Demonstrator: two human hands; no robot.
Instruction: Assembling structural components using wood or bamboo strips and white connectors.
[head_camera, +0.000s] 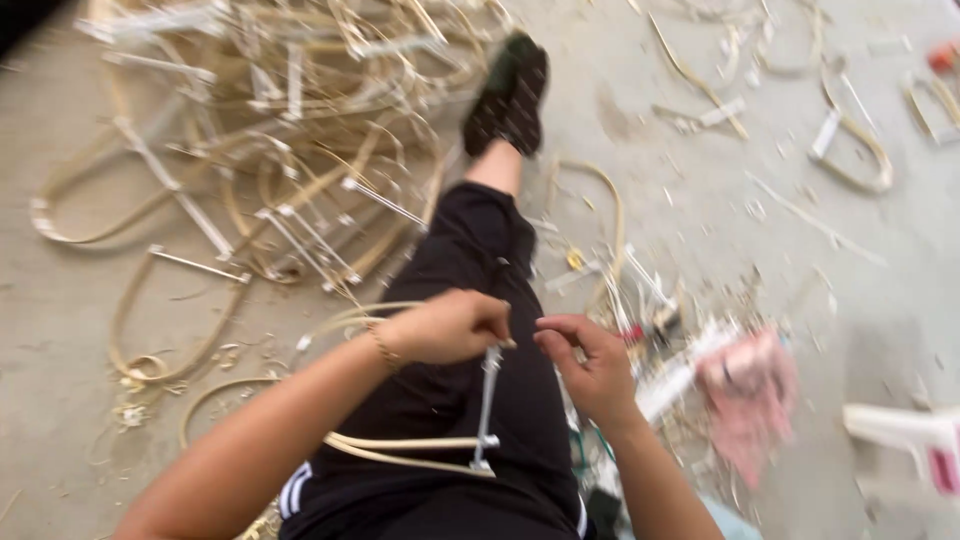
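Note:
My left hand (450, 325) is closed around the top of a bent cane loop (400, 448) bound at its end with a white wrapped strip (487, 405), held over my black-trousered leg (470, 270). My right hand (590, 365) sits just right of it, fingers curled and pinched near the strip's top; whether it grips anything is blurred. A thin bracelet is on my left wrist.
A big tangle of bent cane loops with white bindings (270, 150) lies on the concrete floor at the left. More loops (860, 150) and scraps lie at the upper right. A pink cloth (750, 385) and small tools sit right of my leg; a white plastic object (910, 435) stands at the right edge.

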